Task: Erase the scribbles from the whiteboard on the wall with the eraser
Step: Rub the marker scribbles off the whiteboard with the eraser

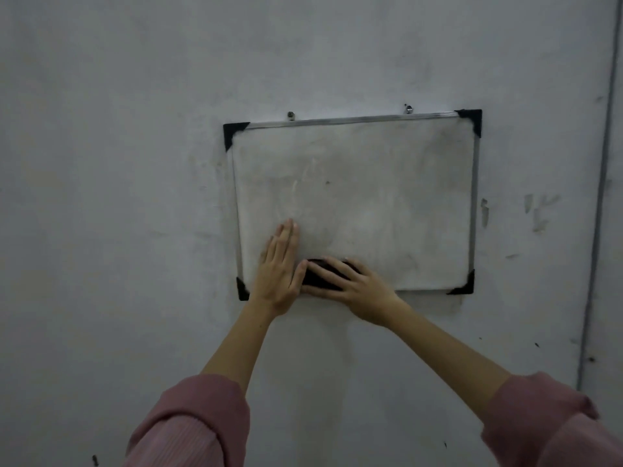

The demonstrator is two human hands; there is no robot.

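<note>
A small whiteboard (371,197) with a metal frame and black corner caps hangs slightly tilted on the grey wall. Its surface is smudged grey, with only faint marks and one small dark dot near the middle. My left hand (278,267) lies flat on the board's lower left part, fingers together and pointing up. My right hand (350,286) presses a dark eraser (318,278) against the board's bottom edge, just right of the left hand. Most of the eraser is hidden under the fingers.
Two screws (290,115) above the top edge hold the board on the wall. A vertical pipe or seam (600,197) runs down the wall at the far right. Scuffs and paint marks (539,210) dot the wall right of the board.
</note>
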